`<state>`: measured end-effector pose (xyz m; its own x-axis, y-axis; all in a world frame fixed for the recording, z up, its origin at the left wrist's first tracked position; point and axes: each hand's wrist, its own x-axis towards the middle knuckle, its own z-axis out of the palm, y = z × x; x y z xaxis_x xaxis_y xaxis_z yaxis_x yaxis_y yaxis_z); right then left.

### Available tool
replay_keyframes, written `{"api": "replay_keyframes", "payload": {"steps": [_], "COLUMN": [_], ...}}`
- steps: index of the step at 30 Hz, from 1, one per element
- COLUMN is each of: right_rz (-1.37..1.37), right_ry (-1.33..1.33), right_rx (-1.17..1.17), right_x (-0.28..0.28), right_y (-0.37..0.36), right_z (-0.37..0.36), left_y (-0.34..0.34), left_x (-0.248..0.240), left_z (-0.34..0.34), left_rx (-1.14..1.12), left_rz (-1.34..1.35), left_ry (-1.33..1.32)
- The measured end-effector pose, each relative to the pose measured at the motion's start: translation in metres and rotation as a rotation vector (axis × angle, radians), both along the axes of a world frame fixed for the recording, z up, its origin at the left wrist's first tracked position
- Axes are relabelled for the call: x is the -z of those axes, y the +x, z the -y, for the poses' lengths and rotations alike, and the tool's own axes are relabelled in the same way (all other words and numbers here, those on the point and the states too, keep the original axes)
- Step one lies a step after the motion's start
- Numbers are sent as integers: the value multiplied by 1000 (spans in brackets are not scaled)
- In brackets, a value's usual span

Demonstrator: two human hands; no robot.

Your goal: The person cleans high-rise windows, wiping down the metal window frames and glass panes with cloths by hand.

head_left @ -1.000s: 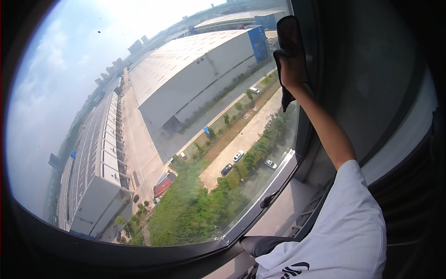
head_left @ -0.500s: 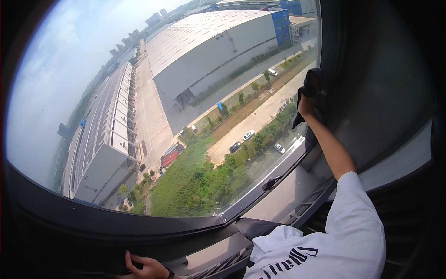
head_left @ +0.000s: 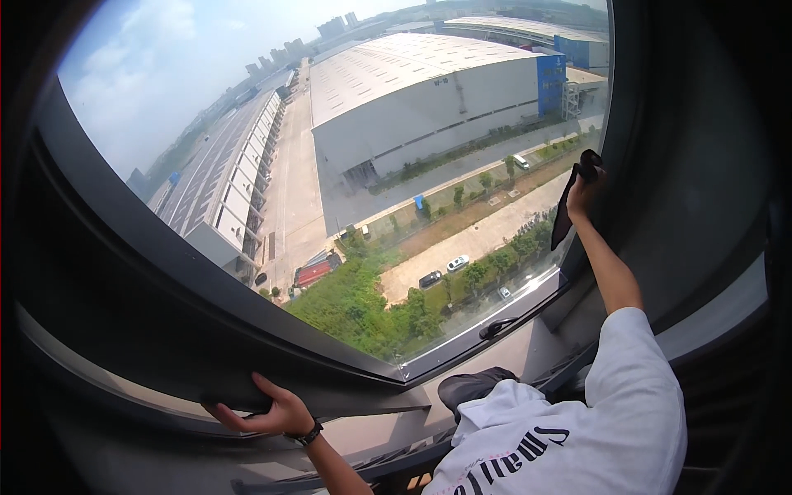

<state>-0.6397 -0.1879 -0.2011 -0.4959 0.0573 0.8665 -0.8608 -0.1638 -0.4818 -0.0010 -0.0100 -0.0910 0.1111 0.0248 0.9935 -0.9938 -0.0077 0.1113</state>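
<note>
My right hand is raised at the right side of a large window, its fingers closed on a black cloth. One end of the cloth bunches above the hand and the rest hangs beside the wrist, near the glass. Down at the lower left, my left hand is open, thumb and fingers apart, against the dark window frame. A dark watch or band circles that wrist. Whether the left fingertips press on the frame is hard to make out.
A black window handle sits on the lower frame near the right corner. Below it is a pale sill. Through the glass, far below, are a large warehouse, trees and several parked cars.
The view has shifted, so the window appears lower and further right. My left hand has come up from the lower edge with more forearm showing. The right hand still holds the cloth.
</note>
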Motion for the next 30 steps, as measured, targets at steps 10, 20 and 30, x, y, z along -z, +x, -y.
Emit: {"api": "replay_keyframes", "payload": {"steps": [10,20,30], "right_rz": [-260,-247,-707], "right_ry": [-122,-47,73], "right_rx": [-222,39,-271], "right_x": [-191,-177,-150], "right_y": [55,-16,-20], "right_z": [1,13,-6], "left_y": [9,-28,-51], "left_x": [9,-7,-14], "left_z": [0,1,11], "left_rx": [-10,71,-67], "left_rz": [-84,-266,-247], "left_ry": [2,-181,-96]}}
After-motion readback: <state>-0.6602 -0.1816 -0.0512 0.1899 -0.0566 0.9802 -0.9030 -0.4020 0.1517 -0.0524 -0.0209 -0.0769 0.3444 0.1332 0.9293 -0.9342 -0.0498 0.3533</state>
